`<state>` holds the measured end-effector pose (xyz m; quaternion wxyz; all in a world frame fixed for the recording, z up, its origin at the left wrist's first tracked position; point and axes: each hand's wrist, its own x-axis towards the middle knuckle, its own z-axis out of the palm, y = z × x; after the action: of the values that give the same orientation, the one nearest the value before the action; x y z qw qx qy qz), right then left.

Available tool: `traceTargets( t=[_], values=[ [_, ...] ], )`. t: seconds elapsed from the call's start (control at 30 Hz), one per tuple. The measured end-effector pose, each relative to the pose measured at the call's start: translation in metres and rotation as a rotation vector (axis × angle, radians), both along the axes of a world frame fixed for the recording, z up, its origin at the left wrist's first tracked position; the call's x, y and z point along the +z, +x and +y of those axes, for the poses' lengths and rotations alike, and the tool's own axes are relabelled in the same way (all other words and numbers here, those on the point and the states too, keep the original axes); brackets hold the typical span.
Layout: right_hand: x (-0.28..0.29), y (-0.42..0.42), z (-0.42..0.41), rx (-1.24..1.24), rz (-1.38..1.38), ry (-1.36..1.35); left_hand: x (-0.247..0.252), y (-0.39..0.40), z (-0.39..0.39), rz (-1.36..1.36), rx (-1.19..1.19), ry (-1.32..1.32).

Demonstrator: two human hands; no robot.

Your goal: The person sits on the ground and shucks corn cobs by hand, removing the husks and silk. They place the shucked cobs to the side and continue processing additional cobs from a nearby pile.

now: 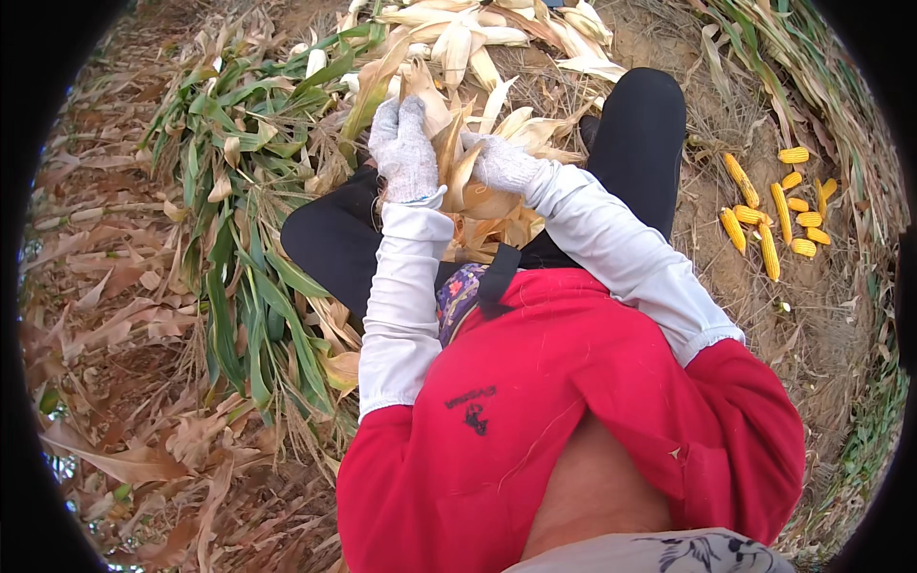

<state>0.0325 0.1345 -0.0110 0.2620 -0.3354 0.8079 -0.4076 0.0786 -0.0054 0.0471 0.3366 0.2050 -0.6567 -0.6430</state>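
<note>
My left hand (pixel 410 150), in a pale knitted glove, grips dry corn husk leaves (pixel 430 97) near the top centre. My right hand (pixel 501 163), gloved alike, lies to its right with its fingers closed on a brown husk leaf (pixel 466 161). Whether an ear sits inside the husk between my hands is hidden. Loose husks (pixel 494 204) lie below my hands, between my bent legs in black trousers. Just beyond my hands spreads a heap of pale, opened husks (pixel 455 43).
Several husked yellow corn cobs (pixel 769 251) lie on bare soil at the right. Cut green corn stalks and leaves (pixel 229 286) are piled at the left beside my leg, with dry brown leaves (pixel 129 358) beyond. More stalks (pixel 824 79) lie at the upper right.
</note>
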Motion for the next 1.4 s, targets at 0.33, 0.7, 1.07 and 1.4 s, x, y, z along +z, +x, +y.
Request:
traceTargets(
  t=[0.33,0.7,1.07,1.4],
  values=[
    [-0.096,0.009,-0.043,-0.338,-1.0,-0.896,-0.012,-0.029,-0.002,0.2,-0.101,0.62],
    [-0.073,-0.063,-0.021,-0.788,-0.687,-1.244,-0.078,0.061,0.008,-0.408,-0.276,0.51],
    [-0.051,-0.035,-0.007,-0.663,-0.144,-0.804,-0.056,0.008,-0.025,-0.361,-0.063,-0.086],
    [-0.04,-0.029,-0.021,-0.52,-0.796,-0.704,0.006,-0.02,0.001,-0.349,-0.344,-0.182]
  ],
)
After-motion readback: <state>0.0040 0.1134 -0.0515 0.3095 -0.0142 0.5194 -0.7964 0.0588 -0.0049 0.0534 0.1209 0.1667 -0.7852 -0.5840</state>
